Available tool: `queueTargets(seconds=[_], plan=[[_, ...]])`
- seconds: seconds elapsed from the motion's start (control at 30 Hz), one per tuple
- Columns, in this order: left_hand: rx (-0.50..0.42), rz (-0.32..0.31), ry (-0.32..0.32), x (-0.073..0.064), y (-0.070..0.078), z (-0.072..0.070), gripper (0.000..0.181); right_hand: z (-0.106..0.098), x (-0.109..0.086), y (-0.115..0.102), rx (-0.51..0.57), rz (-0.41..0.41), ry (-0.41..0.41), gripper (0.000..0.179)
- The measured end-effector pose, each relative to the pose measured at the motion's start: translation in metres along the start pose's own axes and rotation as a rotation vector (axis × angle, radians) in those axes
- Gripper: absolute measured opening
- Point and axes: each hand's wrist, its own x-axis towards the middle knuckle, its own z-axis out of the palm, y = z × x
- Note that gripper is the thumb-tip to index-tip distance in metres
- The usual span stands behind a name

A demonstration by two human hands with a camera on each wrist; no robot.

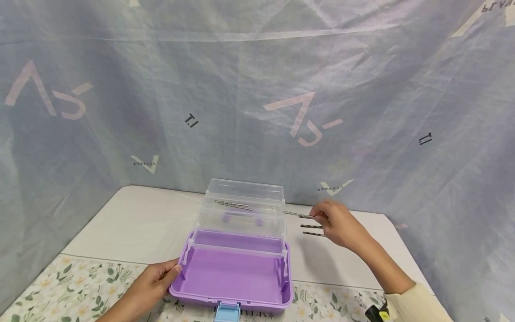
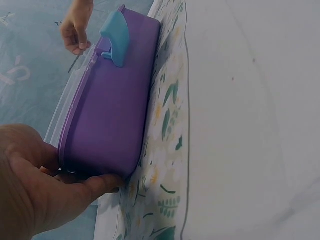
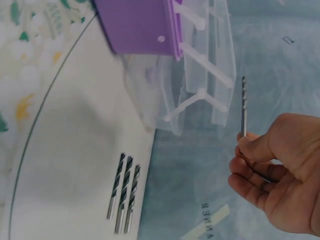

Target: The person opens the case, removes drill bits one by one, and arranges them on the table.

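Observation:
A purple toolbox (image 1: 233,273) stands open, its clear plastic trays (image 1: 245,188) raised at the back. At its left end, my left hand (image 1: 154,279) grips the side wall, thumb by the rim; the left wrist view shows the fingers around the corner. My right hand (image 1: 342,226) is raised to the right of the trays and pinches a drill bit (image 3: 244,105) by its smooth shank, the fluted tip pointing away from the fingers. Three more drill bits (image 3: 126,192) lie side by side on the table beneath that hand. Several drill bits (image 1: 233,205) rest in a clear tray.
The light blue latch (image 1: 227,311) hangs at the toolbox's front. White table surface (image 1: 153,223) lies behind a floral cloth strip (image 1: 80,286). A grey-blue curtain (image 1: 241,112) encloses the back and sides. A small black and yellow object (image 1: 378,314) is near the right sleeve.

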Motion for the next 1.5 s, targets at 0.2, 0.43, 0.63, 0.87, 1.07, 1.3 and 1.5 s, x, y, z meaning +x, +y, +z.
queueTargets(seconds=[0.2, 0.43, 0.63, 0.87, 1.07, 1.3, 1.5], plan=[[0.008, 0.002, 0.001, 0.0, 0.0, 0.0, 0.059, 0.003, -0.01, 0.013, 0.013, 0.034, -0.037, 0.016], [0.007, 0.002, 0.002, 0.0, 0.0, 0.0, 0.06, 0.009, -0.019, 0.029, 0.015, 0.075, -0.086, 0.016], [-0.005, 0.002, -0.005, 0.0, 0.001, 0.0, 0.06, 0.016, -0.026, 0.043, 0.005, 0.098, -0.101, 0.017], [-0.011, 0.003, -0.008, 0.001, 0.001, 0.001, 0.06, 0.025, -0.033, 0.057, -0.01, 0.121, -0.102, 0.016], [-0.009, 0.007, -0.003, 0.001, 0.001, 0.001, 0.059, 0.032, -0.036, 0.069, -0.028, 0.148, -0.132, 0.014], [-0.012, 0.002, -0.005, 0.0, 0.002, 0.002, 0.059, 0.04, -0.039, 0.083, -0.034, 0.188, -0.14, 0.016], [0.003, -0.002, 0.005, -0.002, 0.001, 0.003, 0.059, 0.045, -0.039, 0.089, -0.044, 0.17, -0.133, 0.018]])
